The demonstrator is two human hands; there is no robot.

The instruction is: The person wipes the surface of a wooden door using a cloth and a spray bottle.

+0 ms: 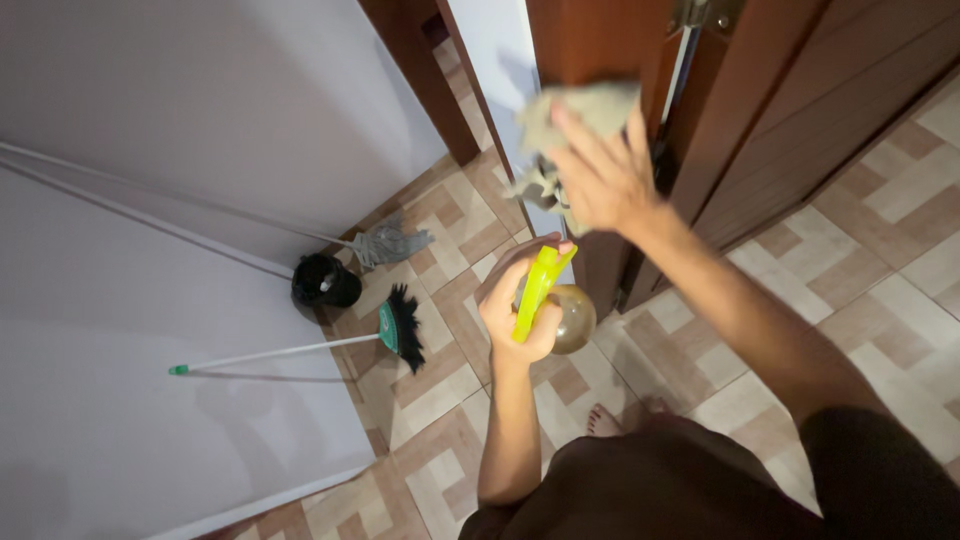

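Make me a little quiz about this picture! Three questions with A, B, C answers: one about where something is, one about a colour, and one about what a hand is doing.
1. Where does the broom stand?
A. against the white wall
B. flat on the tiled floor
C. in the person's hand

2. What colour is the trigger of the spray bottle?
A. red
B. yellow-green
C. blue

3. What is the right hand doing?
A. hanging open and empty
B. pressing a cloth to the door
C. holding the broom

Answers:
1. A, its handle slants up against the wall, bristles at the floor.
2. B, the trigger in the left hand is bright yellow-green.
3. B, the grey cloth sits under its spread fingers against the brown door.
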